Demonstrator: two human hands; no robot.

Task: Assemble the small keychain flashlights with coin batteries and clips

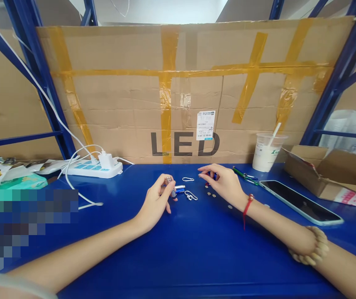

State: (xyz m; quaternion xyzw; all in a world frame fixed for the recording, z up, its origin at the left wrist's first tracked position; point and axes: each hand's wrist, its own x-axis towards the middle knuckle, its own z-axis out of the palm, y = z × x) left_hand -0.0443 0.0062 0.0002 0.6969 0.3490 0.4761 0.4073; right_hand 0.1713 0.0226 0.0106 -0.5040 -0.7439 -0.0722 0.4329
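My left hand [157,197] is closed round a small cylinder [173,193] with a shiny, clear-looking end, held upright but tilted. Just right of it, short blue and silver tubes [180,189] lie on the blue table. A silver carabiner clip [191,195] rests near them, with another carabiner [188,179] farther back. My right hand [223,182] hovers low to the right, thumb and index fingertips almost together; anything tiny between them is too small to make out. Partly hidden behind that hand are small blue and red pieces [215,176]. Several small round discs [209,194], like button cells, lie below it.
Green carabiners [245,176], a phone [301,202], a cup with a straw [267,153] and an open cardboard box [330,170] stand to the right. At left is a power strip [92,169] with white cables. A large cardboard sheet [118,104] closes off the back.
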